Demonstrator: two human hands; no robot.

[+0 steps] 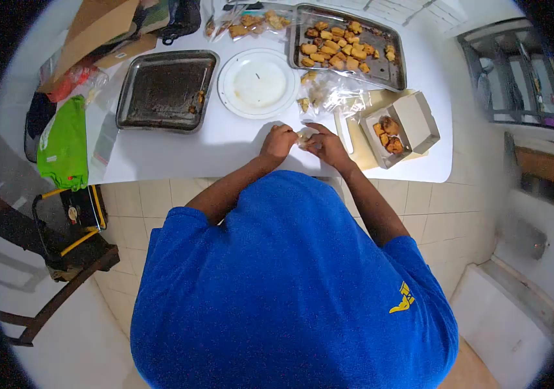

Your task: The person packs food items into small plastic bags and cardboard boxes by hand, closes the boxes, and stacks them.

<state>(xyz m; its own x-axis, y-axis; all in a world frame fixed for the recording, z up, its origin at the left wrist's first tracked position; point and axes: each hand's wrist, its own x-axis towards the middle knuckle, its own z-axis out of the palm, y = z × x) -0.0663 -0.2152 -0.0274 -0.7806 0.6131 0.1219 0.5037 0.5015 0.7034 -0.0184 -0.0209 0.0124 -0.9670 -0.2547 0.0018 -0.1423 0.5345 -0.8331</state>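
Near the front edge of the white table, a small see-through plastic bag with something pale inside is between my hands. My left hand is closed, its fingertips pinching the bag's left side. From the right, my right hand grips the bag with bent fingers. Its exact contents are too small to make out. Just beyond my hands lies a round white plate with a small dark bit on it. Right of the plate, loose plastic bags lie crumpled, with a few browned pieces among them.
A dark baking tray with a few scraps stands left. Another tray at the back holds many browned pastry pieces. An open cardboard box with several pieces sits right on a board. Filled bags lie behind; a green bag hangs left.
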